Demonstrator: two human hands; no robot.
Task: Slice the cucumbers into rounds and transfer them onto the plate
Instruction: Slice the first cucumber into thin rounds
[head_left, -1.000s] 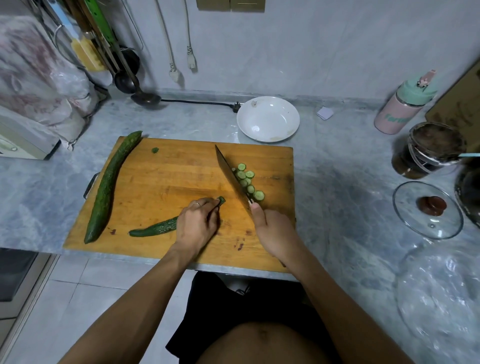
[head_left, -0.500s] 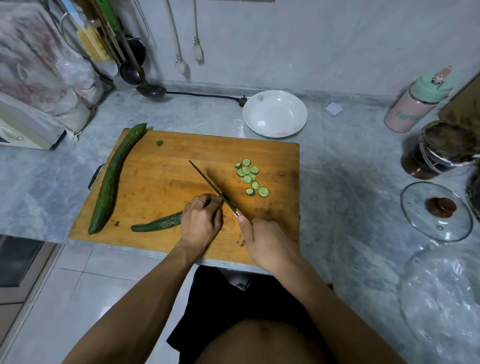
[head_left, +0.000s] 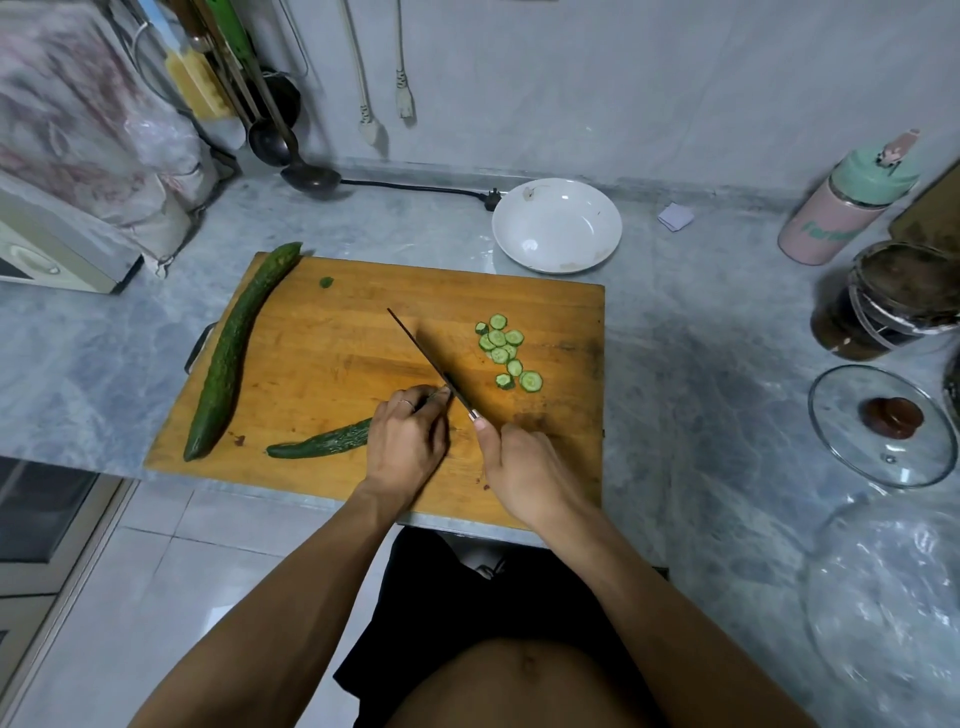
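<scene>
On the wooden cutting board (head_left: 337, 353) my left hand (head_left: 408, 441) holds down a partly cut cucumber (head_left: 322, 444), fingers curled over its cut end. My right hand (head_left: 524, 467) grips the handle of a knife (head_left: 428, 358); the blade's edge sits at the cucumber's end beside my left fingertips. Several cucumber rounds (head_left: 506, 351) lie in a loose pile to the right of the blade. A whole long cucumber (head_left: 234, 348) lies along the board's left edge. The empty white plate (head_left: 557, 224) stands on the counter behind the board.
A small cucumber end piece (head_left: 325, 282) lies near the board's back edge. A ladle (head_left: 306, 174) and a black cord lie at the back. To the right stand a pink bottle (head_left: 841, 208), a dark glass jar (head_left: 888, 301) and a glass lid (head_left: 883, 426).
The knife moved left from beside the slice pile to the cucumber's cut end and came down there. My left hand stayed on the cucumber.
</scene>
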